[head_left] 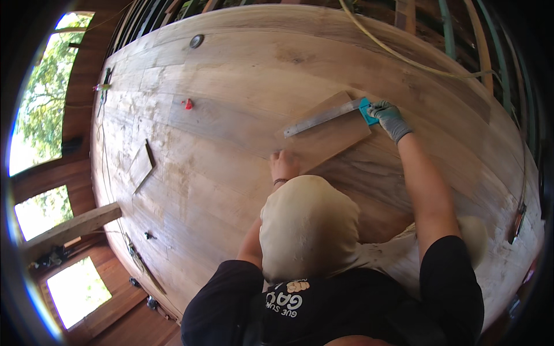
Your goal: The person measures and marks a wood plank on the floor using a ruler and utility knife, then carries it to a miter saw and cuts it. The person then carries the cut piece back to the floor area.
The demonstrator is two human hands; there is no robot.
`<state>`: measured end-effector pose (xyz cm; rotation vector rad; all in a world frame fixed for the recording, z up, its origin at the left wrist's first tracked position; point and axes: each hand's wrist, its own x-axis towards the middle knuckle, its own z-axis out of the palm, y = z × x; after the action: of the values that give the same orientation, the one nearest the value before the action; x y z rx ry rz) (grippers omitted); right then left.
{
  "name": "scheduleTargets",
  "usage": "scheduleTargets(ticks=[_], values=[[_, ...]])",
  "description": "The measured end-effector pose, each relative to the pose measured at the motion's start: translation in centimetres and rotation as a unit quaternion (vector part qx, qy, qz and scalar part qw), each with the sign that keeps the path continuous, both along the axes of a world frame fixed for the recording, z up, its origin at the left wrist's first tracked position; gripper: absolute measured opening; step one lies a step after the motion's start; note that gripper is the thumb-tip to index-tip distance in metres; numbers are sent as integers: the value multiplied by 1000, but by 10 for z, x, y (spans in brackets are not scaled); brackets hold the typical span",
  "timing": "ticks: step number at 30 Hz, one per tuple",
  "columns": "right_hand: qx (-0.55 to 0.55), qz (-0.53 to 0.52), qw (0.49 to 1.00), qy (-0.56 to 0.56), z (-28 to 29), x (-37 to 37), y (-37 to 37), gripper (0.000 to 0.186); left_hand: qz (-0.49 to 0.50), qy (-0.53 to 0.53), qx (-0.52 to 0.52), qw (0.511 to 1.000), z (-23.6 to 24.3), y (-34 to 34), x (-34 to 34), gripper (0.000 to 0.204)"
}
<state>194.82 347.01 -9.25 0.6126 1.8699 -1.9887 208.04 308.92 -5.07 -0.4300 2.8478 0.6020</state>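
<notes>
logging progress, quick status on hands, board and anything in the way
Right hand gripping teal-handled try square, laid over short plank. Left hand at plank's left end. Bent knee close by.

Black short-sleeved shirt (369, 311), white print (288, 301), beige trousers (309, 225), grey right glove (393, 121), dark bracelet (280, 181)

Two hands are showing: one bare left hand (284, 166) and one gloved right hand (388, 117). One teal-handled square (326, 119) is being counted, along with two loose boards, one larger board (340, 137) and one smaller board (142, 165). One dark disc (197, 41), one small red object (188, 104), one yellowish hose (381, 46) and one timber beam (75, 228) are appearing. Three window openings (79, 292) are glowing.
</notes>
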Motion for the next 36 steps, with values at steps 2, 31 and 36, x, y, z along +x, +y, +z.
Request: scheduleTargets(ticks=[2,31,36], values=[[-24,-48,996,68,-1,22,-2,16,-19,90,5,996,0,8,-10,33],[238,-72,968,26,-16,146,-47,39,-447,-14,4,895,7,152,-45,103],[110,-159,981,0,-27,143,-47,32,-461,-23,-17,887,7,155,-45,98]])
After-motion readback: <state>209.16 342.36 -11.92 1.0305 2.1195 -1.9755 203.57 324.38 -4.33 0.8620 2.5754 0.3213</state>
